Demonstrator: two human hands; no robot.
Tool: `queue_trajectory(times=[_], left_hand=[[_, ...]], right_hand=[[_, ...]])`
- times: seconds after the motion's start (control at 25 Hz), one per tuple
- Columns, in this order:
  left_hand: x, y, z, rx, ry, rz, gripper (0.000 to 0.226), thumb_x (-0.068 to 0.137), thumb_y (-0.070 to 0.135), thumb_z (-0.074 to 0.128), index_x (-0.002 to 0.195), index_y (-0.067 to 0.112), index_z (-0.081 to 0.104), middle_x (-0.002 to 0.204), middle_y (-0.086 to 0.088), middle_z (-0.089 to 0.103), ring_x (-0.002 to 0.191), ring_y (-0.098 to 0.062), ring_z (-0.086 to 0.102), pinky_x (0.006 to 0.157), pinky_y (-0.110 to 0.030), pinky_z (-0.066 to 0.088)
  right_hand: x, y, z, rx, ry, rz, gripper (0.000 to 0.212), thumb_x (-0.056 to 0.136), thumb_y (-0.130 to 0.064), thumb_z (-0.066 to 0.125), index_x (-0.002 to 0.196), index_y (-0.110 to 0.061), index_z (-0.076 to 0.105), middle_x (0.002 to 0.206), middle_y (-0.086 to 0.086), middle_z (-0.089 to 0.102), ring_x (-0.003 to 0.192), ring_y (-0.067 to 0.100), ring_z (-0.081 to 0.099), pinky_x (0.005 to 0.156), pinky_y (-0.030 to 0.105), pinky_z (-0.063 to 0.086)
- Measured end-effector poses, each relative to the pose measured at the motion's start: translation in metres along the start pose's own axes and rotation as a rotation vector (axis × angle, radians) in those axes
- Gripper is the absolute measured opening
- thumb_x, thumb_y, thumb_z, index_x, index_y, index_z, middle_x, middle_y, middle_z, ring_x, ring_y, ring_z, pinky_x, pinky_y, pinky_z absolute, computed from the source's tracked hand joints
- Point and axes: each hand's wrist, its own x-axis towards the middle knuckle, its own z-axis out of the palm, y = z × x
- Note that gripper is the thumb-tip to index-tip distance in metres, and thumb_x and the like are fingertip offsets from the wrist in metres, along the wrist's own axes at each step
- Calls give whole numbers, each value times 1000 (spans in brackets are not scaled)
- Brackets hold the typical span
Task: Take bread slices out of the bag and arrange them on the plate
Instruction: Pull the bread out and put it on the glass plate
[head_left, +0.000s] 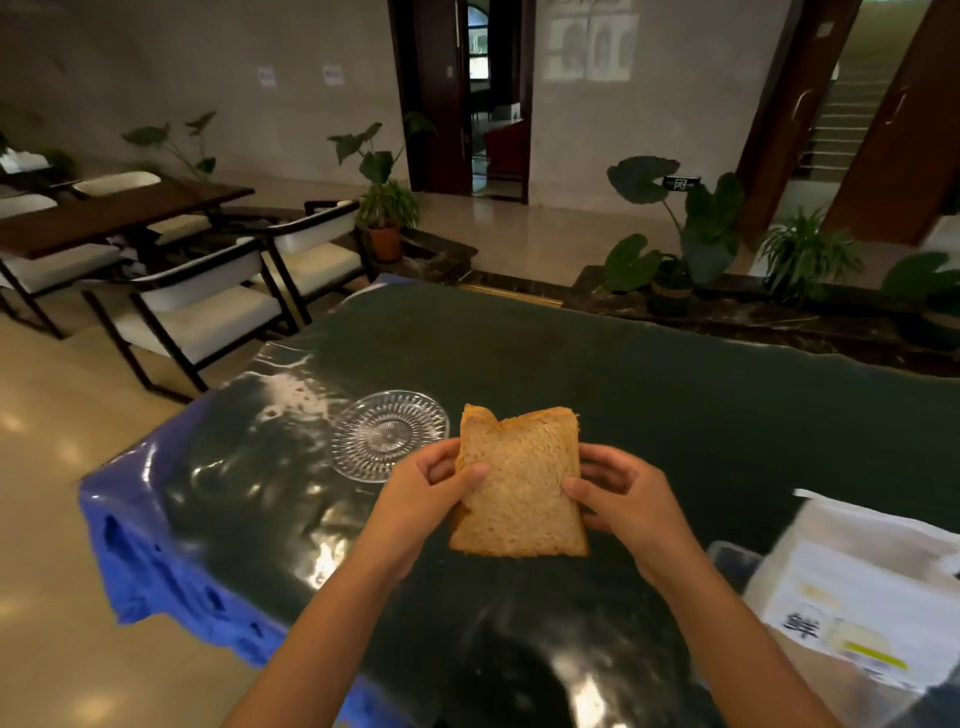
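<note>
A brown bread slice (519, 483) is held upright above the dark table, its flat face towards me. My left hand (423, 493) grips its left edge, thumb on the front face. My right hand (618, 499) grips its right edge the same way. A second slice seems to sit behind the front one, but I cannot tell for sure. A clear ribbed glass plate (374, 441) lies on the table just left of and beyond the bread, with nothing on it. The white bread bag (857, 592) lies at the right edge of the view, blurred.
The table (675, 395) has a dark glossy top with a blue cover hanging over its left side (135, 545). A clear plastic container edge (732, 561) shows beside the bag. Chairs, another table and potted plants stand on the floor beyond.
</note>
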Motion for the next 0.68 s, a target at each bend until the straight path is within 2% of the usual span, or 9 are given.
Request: queue_trajectory(times=[0.12,0.2,0.32,0.44,0.52,0.68], left_hand=[[1,3,-53,43,-41,-104,26,88,4,54,104,19,67,80,10,75,72,-2,68,58,-17,54],[8,0,-79,65,-78,-172,32,87,-1,51,99,25,68,78,13,74,73,-3,68,61,-21,57],[34,-7,-108,91,-97,-221,34,87,-2,53,105,23,65,81,9,72,73,-6,68,61,-23,56],[71,-15,-126,114,1,-229,34,86,-4,55,104,23,66,84,3,69,72,-8,66,61,-25,57],[101,-22,-139,133,68,-239,33,85,-4,56,108,17,65,87,0,68,72,-8,66,62,-26,58],[155,-38,-172,192,174,-282,34,83,-3,60,113,12,64,91,-6,68,82,-21,64,72,-36,55]], right_hand=[[13,8,48,47,15,98,30,76,-6,71,89,-32,65,82,-8,73,75,3,70,51,20,55],[25,14,70,56,16,135,29,75,-7,71,89,-32,65,83,-8,74,75,4,71,52,20,55],[55,25,93,58,26,179,28,77,-7,70,92,-29,64,90,-4,72,76,5,71,53,22,56],[97,38,112,65,12,199,27,78,-7,69,92,-29,63,94,-3,70,80,9,70,55,23,56],[129,47,126,67,4,206,26,79,-8,69,97,-27,63,99,-3,68,89,11,67,59,26,58],[184,65,155,57,40,256,34,79,-8,68,111,-14,62,102,2,67,97,17,64,80,43,58]])
